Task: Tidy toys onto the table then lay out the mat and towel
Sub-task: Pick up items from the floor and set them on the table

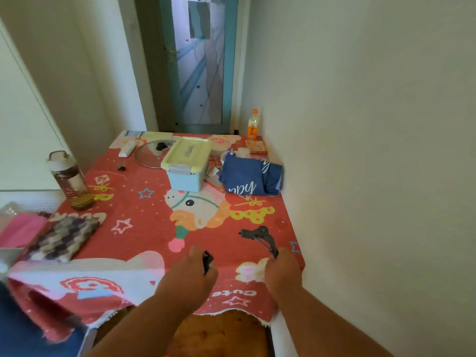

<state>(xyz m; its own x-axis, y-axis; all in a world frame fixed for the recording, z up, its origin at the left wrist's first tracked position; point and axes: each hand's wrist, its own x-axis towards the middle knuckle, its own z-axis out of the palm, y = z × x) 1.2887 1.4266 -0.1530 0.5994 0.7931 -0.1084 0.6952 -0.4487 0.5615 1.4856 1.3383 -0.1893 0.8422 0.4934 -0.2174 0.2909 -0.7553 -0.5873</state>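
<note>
My left hand [192, 270] is closed around a small black toy [207, 259] with a green spot, just above the near part of the table. My right hand [280, 270] grips one end of a black toy gun [258, 235] that lies on the red cartoon-print cloth [144, 217] covering the table. A checked grey and purple mat [60, 240] lies folded at the table's left edge. A pink towel [22, 228] sits folded just beyond it on the left.
A blue box with a pale green lid [186, 163], a glass pot lid [150, 155], a white remote [127, 148], a dark blue bag [248, 177] and an orange drink bottle [253, 126] crowd the far half. A brown-liquid bottle [70, 181] stands left. A wall closes the right side.
</note>
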